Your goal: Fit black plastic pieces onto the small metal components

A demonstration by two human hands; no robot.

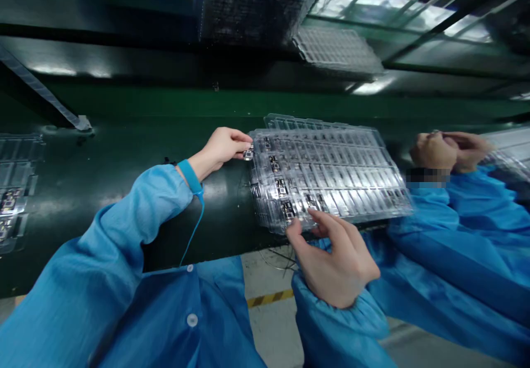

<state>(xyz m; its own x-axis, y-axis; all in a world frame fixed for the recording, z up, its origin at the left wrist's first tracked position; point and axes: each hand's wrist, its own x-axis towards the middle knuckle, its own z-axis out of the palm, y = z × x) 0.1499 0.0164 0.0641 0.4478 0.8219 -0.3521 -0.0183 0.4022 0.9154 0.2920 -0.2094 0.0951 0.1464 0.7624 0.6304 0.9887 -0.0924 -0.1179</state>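
Observation:
A stack of clear plastic trays (331, 169) with rows of pockets, some holding small dark parts, lies at the near edge of a dark green bench (124, 153). My left hand (223, 147), with a blue wrist strap and cord, pinches a small dark part (249, 153) at the stack's left edge. My right hand (331, 257) grips the stack's near edge, thumb on top and fingers curled under it.
A co-worker's clasped hands (451, 150) and blue sleeves rest on the bench at right. Another clear tray (14, 191) lies at far left. More tray stacks (339, 51) sit on the shelf behind. Grey floor with a yellow-black stripe (269, 298) shows below.

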